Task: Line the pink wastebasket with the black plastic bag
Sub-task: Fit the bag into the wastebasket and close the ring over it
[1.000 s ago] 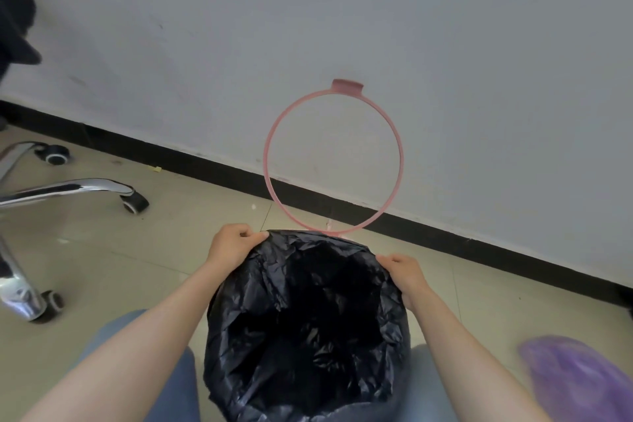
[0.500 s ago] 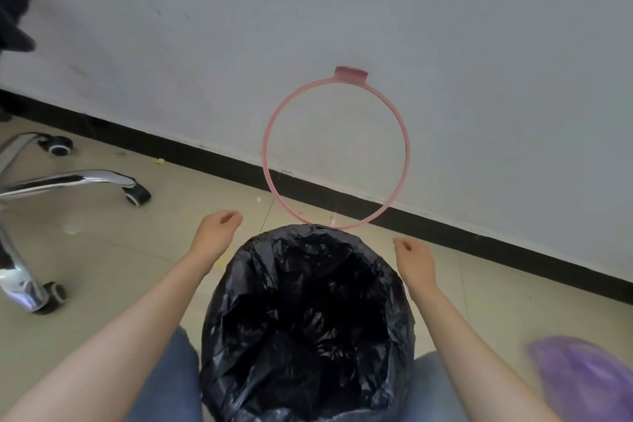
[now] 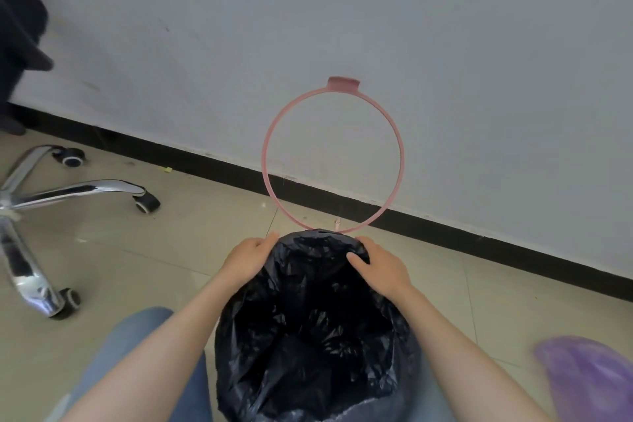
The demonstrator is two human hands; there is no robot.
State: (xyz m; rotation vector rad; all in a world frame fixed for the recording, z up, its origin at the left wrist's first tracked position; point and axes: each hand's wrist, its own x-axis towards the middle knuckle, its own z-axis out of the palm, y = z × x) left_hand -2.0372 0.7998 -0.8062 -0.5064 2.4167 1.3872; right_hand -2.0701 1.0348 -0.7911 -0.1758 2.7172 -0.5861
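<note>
The black plastic bag (image 3: 315, 329) stands open between my knees, spread over the wastebasket and hiding its body. The basket's pink ring (image 3: 343, 83) is flipped up behind it and stands upright before the wall. My left hand (image 3: 250, 257) lies against the far left of the bag's rim, fingers closed on the plastic. At the far right of the rim, my right hand (image 3: 380, 267) grips with the thumb inside the bag and the fingers over the edge.
A chrome office chair base (image 3: 68, 190) with castors stands on the tiled floor at the left. A purple bag (image 3: 589, 377) lies at the lower right. The white wall's black skirting (image 3: 479, 236) runs behind the basket. Dark cloth (image 3: 17, 27) hangs at the upper left.
Both hands let go of the bag's rim half a second ago and spread apart. They have now come back together onto the far edge of the rim.
</note>
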